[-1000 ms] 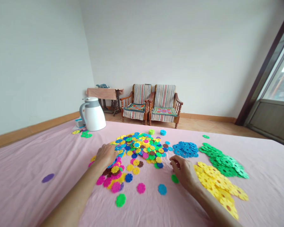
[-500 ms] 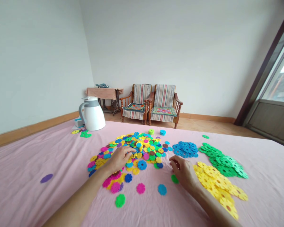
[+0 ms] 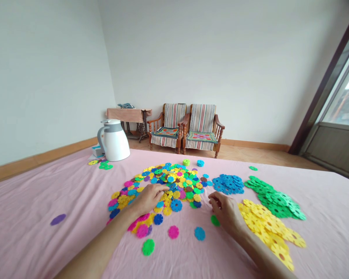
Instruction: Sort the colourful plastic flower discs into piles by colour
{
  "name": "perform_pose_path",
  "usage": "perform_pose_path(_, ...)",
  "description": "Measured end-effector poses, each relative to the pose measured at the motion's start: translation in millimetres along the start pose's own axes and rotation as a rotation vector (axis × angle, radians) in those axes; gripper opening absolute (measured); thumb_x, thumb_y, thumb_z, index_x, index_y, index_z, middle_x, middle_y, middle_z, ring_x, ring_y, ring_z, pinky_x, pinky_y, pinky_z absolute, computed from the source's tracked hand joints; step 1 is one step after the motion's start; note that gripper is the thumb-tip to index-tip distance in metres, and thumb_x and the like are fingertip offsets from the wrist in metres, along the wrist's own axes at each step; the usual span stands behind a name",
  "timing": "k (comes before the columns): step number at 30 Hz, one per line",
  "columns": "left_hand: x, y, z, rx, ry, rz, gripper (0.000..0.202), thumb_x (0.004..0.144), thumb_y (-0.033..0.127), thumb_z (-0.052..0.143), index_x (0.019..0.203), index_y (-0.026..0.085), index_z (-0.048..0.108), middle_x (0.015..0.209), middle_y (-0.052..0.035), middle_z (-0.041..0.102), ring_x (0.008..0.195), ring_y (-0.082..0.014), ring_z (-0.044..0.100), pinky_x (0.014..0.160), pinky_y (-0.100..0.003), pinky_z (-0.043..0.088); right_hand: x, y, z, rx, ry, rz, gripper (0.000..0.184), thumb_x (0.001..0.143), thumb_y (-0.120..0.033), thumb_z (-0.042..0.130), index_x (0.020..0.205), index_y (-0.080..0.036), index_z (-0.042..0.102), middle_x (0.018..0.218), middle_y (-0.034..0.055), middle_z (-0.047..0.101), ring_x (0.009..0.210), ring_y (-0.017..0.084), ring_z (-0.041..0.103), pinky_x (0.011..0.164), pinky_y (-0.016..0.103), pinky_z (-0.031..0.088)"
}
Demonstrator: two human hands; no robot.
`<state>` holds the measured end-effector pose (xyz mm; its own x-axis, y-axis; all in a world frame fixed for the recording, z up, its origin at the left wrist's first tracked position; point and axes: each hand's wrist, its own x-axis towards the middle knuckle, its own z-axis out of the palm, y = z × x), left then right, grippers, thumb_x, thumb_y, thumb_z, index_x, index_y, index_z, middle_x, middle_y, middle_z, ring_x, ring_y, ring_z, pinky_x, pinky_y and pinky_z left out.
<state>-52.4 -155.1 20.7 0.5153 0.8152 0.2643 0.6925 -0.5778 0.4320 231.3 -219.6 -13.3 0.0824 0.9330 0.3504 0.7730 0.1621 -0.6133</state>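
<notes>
A mixed heap of coloured plastic flower discs [image 3: 174,182] lies in the middle of a pink cloth [image 3: 46,248]. My left hand [image 3: 148,198] rests on the heap's near left side, fingers stretched forward over the discs. My right hand [image 3: 225,212] sits to the right with its fingers curled loosely, next to a green disc [image 3: 214,221]; I cannot make out anything in it. Sorted piles lie to the right: blue discs [image 3: 228,183], green discs [image 3: 275,197] and yellow discs [image 3: 269,226].
A white jug [image 3: 114,140] stands at the back left, with a few discs beside it. A single purple disc [image 3: 58,219] lies far left. Loose pink, blue and green discs lie near me. Two wooden armchairs [image 3: 186,128] and a small table stand by the wall.
My left hand has slid right across the heap, spreading discs and uncovering the ones at the left. My right hand has stayed almost still.
</notes>
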Motion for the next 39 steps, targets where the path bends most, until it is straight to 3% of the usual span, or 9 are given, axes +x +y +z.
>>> perform_pose_path(3,2.0,0.7,-4.6,-0.045,0.047,0.007,0.033,0.083,0.018,0.041,0.101,0.022,0.069,0.105,-0.0018,0.07,0.101,-0.017,0.062,0.091,-0.028,0.046,-0.2,0.1,-0.4,0.003,-0.002,0.0,0.027,0.082,-0.028,0.039,0.085,-0.018,0.064,0.07,0.0031,0.066,0.06,0.015,0.061,0.057,0.024,0.04)
perform_pose_path(7,4.8,-19.4,-19.1,0.034,0.313,-0.155,0.035,0.084,0.019,0.037,0.102,0.018,0.066,0.101,-0.0015,0.071,0.095,-0.0162,0.065,0.087,-0.026,0.048,0.0,-0.8,-0.6,-0.022,-0.002,-0.009,0.028,0.082,-0.028,0.039,0.085,-0.018,0.064,0.066,0.0028,0.065,0.06,0.016,0.06,0.057,0.024,0.039)
perform_pose_path(9,4.6,-33.0,-26.3,0.093,0.371,-0.225,0.033,0.084,0.019,0.037,0.101,0.018,0.066,0.1,-0.0021,0.071,0.093,-0.0172,0.065,0.086,-0.027,0.049,0.2,-1.0,-0.6,-0.031,-0.001,-0.01,0.028,0.082,-0.028,0.039,0.085,-0.018,0.064,0.066,0.003,0.065,0.06,0.016,0.06,0.057,0.024,0.039)
perform_pose_path(14,2.9,-47.8,-29.2,0.121,0.309,-0.221,0.027,0.079,0.018,0.044,0.09,0.019,0.069,0.093,-0.0028,0.073,0.087,-0.0189,0.066,0.081,-0.028,0.05,0.5,-0.8,-0.6,-0.027,-0.003,-0.012,0.028,0.081,-0.029,0.039,0.084,-0.018,0.065,0.068,0.0037,0.067,0.061,0.016,0.06,0.057,0.024,0.039)
perform_pose_path(17,3.6,-36.6,-19.9,0.102,0.259,-0.17,0.024,0.078,0.018,0.048,0.089,0.019,0.07,0.091,-0.002,0.072,0.084,-0.017,0.066,0.08,-0.026,0.05,0.5,0.0,0.1,-0.029,0.006,-0.011,0.028,0.081,-0.029,0.039,0.083,-0.018,0.064,0.068,0.0037,0.066,0.061,0.016,0.06,0.056,0.024,0.038)
perform_pose_path(23,3.5,-7.9,-5.8,0.078,0.099,0.076,0.025,0.083,0.022,0.049,0.096,0.021,0.07,0.103,-0.0047,0.069,0.098,-0.0191,0.061,0.091,-0.03,0.045,0.7,2.0,2.2,-0.041,0.005,-0.02,0.028,0.081,-0.029,0.038,0.083,-0.019,0.064,0.067,0.0035,0.066,0.061,0.016,0.059,0.057,0.025,0.038)
perform_pose_path(30,3.3,-25.7,-31.3,0.135,0.309,-0.217,0.03,0.086,0.023,0.039,0.097,0.021,0.067,0.102,-0.0013,0.07,0.096,-0.0175,0.063,0.087,-0.026,0.046,1.4,3.2,2.1,-0.049,0.003,-0.031,0.028,0.08,-0.028,0.039,0.081,-0.019,0.065,0.066,0.0035,0.066,0.059,0.015,0.059,0.056,0.024,0.038)
perform_pose_path(33,1.8,-35.0,-35.4,0.194,0.251,-0.273,0.028,0.084,0.023,0.041,0.093,0.022,0.067,0.096,-0.0014,0.071,0.09,-0.0183,0.064,0.08,-0.025,0.047,0.8,3.4,1.8,-0.041,-0.004,-0.036,0.028,0.08,-0.028,0.038,0.082,-0.018,0.065,0.068,0.0037,0.067,0.062,0.016,0.059,0.057,0.024,0.039)
perform_pose_path(39,-4.1,-44.4,-32.1,0.204,0.042,-0.207,0.016,0.073,0.022,0.056,0.081,0.023,0.07,0.086,0.0005,0.072,0.083,-0.0167,0.064,0.076,-0.022,0.046,0.4,3.0,2.2,-0.053,0.003,-0.033,0.028,0.08,-0.028,0.039,0.082,-0.019,0.065,0.066,0.0032,0.066,0.061,0.016,0.059,0.056,0.024,0.038)
